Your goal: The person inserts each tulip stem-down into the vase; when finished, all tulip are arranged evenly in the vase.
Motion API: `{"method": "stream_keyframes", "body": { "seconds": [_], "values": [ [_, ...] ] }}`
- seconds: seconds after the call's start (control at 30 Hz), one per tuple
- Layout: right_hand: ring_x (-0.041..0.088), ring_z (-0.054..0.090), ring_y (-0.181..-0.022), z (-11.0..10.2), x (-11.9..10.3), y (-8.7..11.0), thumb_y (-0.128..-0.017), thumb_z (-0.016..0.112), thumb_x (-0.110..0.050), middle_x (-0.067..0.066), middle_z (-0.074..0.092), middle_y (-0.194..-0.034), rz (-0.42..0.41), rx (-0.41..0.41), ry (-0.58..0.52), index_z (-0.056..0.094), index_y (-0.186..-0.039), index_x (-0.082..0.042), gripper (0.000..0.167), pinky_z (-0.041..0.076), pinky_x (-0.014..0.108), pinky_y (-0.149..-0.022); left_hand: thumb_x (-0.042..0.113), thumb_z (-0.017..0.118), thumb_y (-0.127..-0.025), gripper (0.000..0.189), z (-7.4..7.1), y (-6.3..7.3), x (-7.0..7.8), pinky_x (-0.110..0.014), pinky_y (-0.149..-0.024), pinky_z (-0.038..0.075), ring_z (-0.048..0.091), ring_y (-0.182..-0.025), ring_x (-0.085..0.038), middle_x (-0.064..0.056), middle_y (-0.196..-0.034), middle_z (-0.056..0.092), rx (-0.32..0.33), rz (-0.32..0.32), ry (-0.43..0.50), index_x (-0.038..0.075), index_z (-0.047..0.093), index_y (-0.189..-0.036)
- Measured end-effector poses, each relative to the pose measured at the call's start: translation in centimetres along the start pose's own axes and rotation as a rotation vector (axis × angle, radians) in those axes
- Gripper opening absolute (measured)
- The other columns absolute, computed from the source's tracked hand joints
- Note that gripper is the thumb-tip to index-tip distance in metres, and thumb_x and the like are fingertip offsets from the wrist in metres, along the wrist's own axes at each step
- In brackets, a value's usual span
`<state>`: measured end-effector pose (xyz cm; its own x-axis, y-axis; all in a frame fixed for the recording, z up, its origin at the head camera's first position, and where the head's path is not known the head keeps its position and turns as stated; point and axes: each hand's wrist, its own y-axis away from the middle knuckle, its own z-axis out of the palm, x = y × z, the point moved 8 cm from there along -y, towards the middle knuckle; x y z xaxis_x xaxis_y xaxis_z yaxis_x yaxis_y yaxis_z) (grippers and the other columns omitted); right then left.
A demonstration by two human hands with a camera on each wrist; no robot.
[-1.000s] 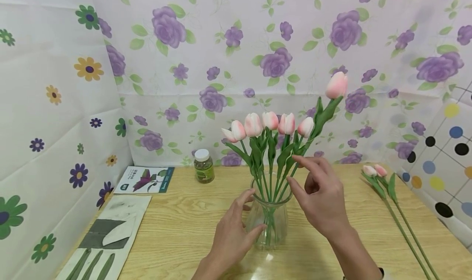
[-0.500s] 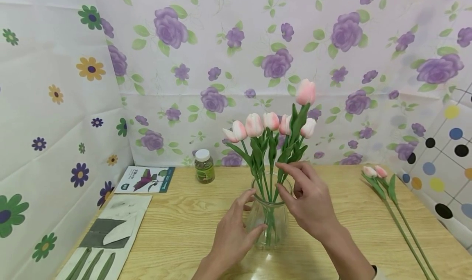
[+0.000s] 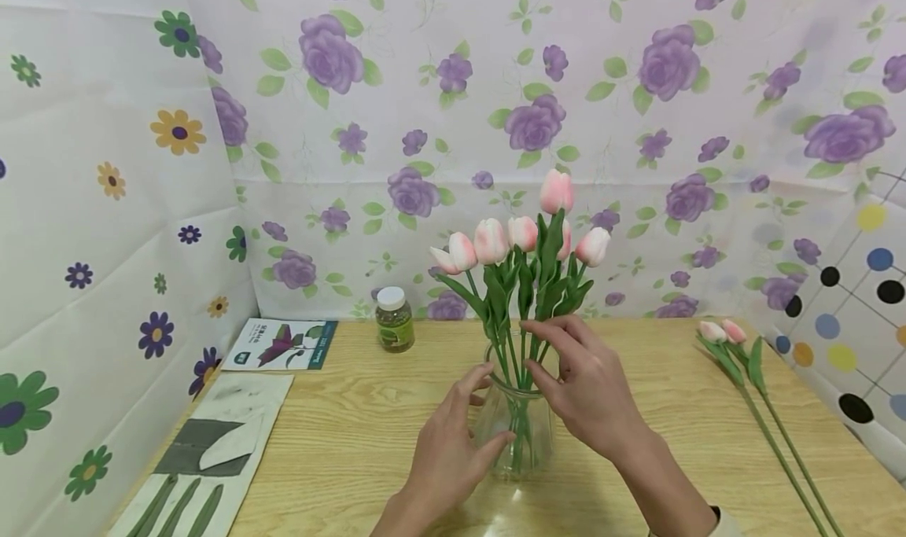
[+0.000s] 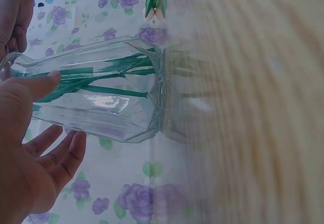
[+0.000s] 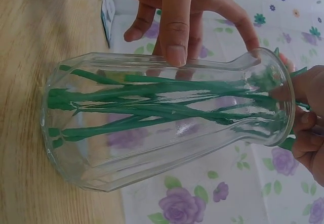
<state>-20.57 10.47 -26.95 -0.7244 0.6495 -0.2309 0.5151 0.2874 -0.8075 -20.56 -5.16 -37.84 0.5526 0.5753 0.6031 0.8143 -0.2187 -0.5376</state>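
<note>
A clear glass vase [image 3: 515, 443] stands upright on the table, holding several pink-and-white artificial tulips [image 3: 491, 242] whose green stems [image 5: 152, 90] cross inside it. My left hand [image 3: 453, 443] holds the vase from its left side, thumb [image 4: 43, 85] against the glass and index finger near the rim. With thumb and index finger, my right hand [image 3: 587, 388] pinches the stem of one more tulip [image 3: 557, 192] just over the vase mouth. That bloom rises above the others. In the right wrist view, the right fingertips [image 5: 304, 118] lie right at the vase rim [image 5: 283, 97].
Two loose tulips [image 3: 723, 332] lie at the table's right side. A small jar with a white lid [image 3: 393, 319] stands behind and left of the vase. A printed card [image 3: 279, 344] and a sheet with leaf shapes [image 3: 205, 450] lie at left. Patterned cloth walls [image 3: 425, 128] enclose the table.
My right hand has moved left and down with its tulip, bringing the bloom from the far right to above the bunch. The left hand has stayed at the vase.
</note>
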Motion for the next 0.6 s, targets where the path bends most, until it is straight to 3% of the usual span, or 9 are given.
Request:
{"method": "stream_keyframes", "body": {
  "seconds": [0.6],
  "values": [
    [-0.005, 0.034, -0.060, 0.56, 0.39, -0.32, -0.075, 0.091, 0.005, 0.002, 0.070, -0.102, 0.041, -0.080, 0.000, 0.078, -0.116, -0.011, 0.046, 0.036, 0.016, -0.048, 0.016, 0.092, -0.083, 0.093, 0.02, 0.02, 0.03, -0.018, -0.063, 0.053, 0.072, -0.105, -0.023, -0.004, -0.132, 0.067, 0.001, 0.002, -0.002, 0.025, 0.037, -0.157]
  ]
}}
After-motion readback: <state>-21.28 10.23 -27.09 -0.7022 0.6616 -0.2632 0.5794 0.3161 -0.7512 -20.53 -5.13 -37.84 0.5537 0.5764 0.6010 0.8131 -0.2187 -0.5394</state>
